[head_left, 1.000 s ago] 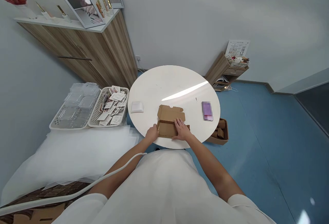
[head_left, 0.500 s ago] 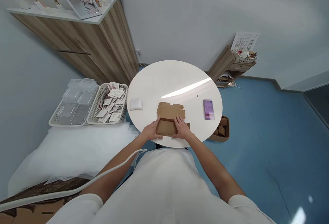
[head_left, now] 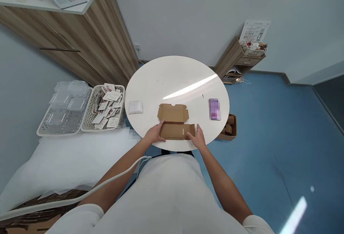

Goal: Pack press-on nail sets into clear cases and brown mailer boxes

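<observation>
A brown cardboard mailer box (head_left: 172, 130), partly unfolded, lies near the front edge of the round white table (head_left: 150, 80). Its lid panel with small side flaps is spread toward the far side. My left hand (head_left: 155, 134) holds the left end of the box's near part, thumb and forefinger on either side of that end. At the right end, my right hand (head_left: 198, 139) has its thumb on the end flap and its fingers along the outer edge.
A white packet (head_left: 135, 107) lies on the table's left and a purple packet (head_left: 214, 109), partly blurred, on its right. Left stand a basket of cards (head_left: 88, 117) and a tray of clear plastic boxes (head_left: 44, 128). A carton (head_left: 228, 137) sits on the floor at right.
My right hand has moved from the middle of the box to its right end, uncovering the near panel and a small slot. My left hand stays at the left end. The view has shifted slightly.
</observation>
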The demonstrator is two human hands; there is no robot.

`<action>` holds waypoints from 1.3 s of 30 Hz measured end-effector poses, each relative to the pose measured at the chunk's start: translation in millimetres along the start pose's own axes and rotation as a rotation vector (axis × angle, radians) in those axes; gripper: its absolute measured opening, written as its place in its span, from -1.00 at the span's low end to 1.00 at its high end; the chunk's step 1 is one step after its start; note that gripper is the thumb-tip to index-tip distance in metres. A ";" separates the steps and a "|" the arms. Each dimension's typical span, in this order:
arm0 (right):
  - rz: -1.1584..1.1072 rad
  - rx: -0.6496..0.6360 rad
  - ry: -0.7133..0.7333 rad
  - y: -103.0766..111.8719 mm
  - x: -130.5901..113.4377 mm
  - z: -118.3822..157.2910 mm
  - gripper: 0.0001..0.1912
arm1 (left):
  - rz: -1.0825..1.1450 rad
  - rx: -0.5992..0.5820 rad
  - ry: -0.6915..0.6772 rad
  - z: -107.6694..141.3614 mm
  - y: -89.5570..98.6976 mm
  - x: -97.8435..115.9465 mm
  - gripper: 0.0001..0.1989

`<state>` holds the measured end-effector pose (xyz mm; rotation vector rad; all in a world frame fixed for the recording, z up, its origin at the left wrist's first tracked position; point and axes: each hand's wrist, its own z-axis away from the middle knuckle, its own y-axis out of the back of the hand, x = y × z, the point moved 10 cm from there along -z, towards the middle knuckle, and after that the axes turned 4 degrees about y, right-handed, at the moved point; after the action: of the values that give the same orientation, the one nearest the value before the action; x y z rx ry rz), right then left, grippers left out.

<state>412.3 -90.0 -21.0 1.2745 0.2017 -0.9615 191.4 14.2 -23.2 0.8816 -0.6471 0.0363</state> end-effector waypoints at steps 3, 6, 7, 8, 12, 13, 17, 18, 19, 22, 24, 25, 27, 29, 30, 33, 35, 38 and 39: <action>-0.274 -0.117 -0.127 -14.7 16.2 7.4 -0.24 | 0.017 0.012 -0.003 0.1 -4.5 0.7 0.10; -0.415 -0.182 -0.138 -21.2 6.3 4.3 -0.33 | 0.022 0.034 -0.021 1.0 -7.3 1.9 0.12; -0.439 -0.186 -0.147 -20.9 3.4 2.2 -0.35 | 0.025 0.041 -0.022 1.6 -7.7 1.7 0.13; -0.455 -0.182 -0.158 -19.5 1.6 -0.1 -0.37 | 0.030 0.045 -0.016 2.2 -8.0 0.8 0.14; -0.474 -0.157 -0.199 -12.0 3.6 -6.3 -0.44 | 0.059 0.039 0.033 4.9 -9.2 -3.9 0.17; -0.456 -0.155 -0.193 -10.6 3.7 -7.1 -0.45 | 0.064 0.037 0.041 5.6 -9.4 -4.2 0.17; -0.267 -0.127 -0.037 -6.5 -13.1 -9.8 -0.50 | 0.061 0.019 0.067 7.7 -12.7 -4.0 0.20; -0.211 -0.121 0.008 -7.7 -19.6 -9.9 -0.51 | 0.052 0.016 0.067 8.0 -14.0 -3.2 0.21; -0.156 -0.122 0.039 -10.6 -25.1 -9.9 -0.53 | 0.042 0.013 0.063 8.2 -15.5 -1.8 0.21; 0.002 -0.142 0.047 -23.6 -31.1 -10.4 -0.57 | -0.003 0.009 0.058 8.1 -19.7 1.7 0.21; 0.099 -0.137 0.031 -29.1 -30.1 -12.3 -0.60 | -0.029 0.004 0.071 7.7 -21.6 2.2 0.21; 0.139 -0.127 0.022 -30.1 -28.7 -13.8 -0.61 | -0.036 0.002 0.075 7.6 -22.1 2.5 0.21; 0.201 -0.106 0.001 -30.1 -24.6 -16.9 -0.64 | -0.038 -0.005 0.073 7.4 -22.2 3.4 0.21; 0.250 -0.095 -0.021 -28.7 -19.7 -20.0 -0.70 | -0.038 -0.011 0.066 7.3 -21.6 4.2 0.22; 0.270 -0.089 -0.029 -27.6 -17.4 -21.4 -0.73 | -0.039 -0.011 0.063 7.3 -21.1 4.3 0.22; 0.300 -0.069 -0.044 -24.1 -12.5 -24.9 -0.81 | -0.035 -0.012 0.059 7.0 -20.2 4.4 0.24; 0.302 -0.077 -0.047 -24.7 -10.6 -26.7 -0.85 | -0.034 -0.020 0.059 6.9 -20.7 4.5 0.25; 0.319 -0.119 -0.036 -30.8 -12.0 -28.9 -0.91 | -0.048 -0.040 0.052 6.6 -21.9 5.4 0.27; 0.333 -0.127 -0.037 -32.7 -13.1 -29.3 -0.92 | -0.053 -0.048 0.047 6.4 -22.3 5.9 0.28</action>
<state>392.1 -57.3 -46.0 1.1292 0.0193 -0.6752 199.4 -6.3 -32.9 0.8490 -0.5781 -0.0059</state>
